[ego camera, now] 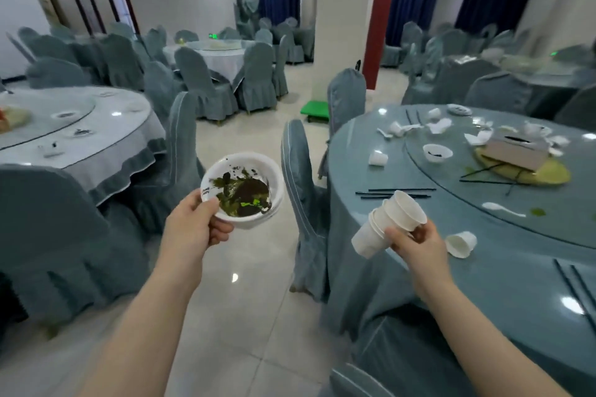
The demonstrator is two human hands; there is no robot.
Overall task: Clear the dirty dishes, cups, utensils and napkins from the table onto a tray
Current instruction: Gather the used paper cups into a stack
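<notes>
Far left: a neighbouring table (pixel 96 126) with a grey cloth, a few small dirty dishes on its glass turntable.

Left hand (pixel 196 222): fingers curled under and thumb over the rim of a stack of white bowls (pixel 245 187), held over the floor. Top bowl is smeared with dark and green residue. Stack is tilted slightly toward the camera.

Centre: covered chair (pixel 303 190) beside the table edge; green stool (pixel 314 107) on the floor further back.

Right hand (pixel 416 243): gripping a nested stack of white paper cups (pixel 390 222), lying roughly sideways, mouths up and right, just above the near edge of the blue table (pixel 371 151).

On the blue table: one cup on its side (pixel 461 243) just right of the hand; black chopsticks (pixel 396 193) behind the held cups; white spoon (pixel 501 209); small bowl (pixel 437 152) on the turntable; tissue box (pixel 516 150) on a yellow plate (pixel 548 176); crumpled napkins (pixel 438 126) and more cups toward the far side. Fine detail there is blurred.
</notes>
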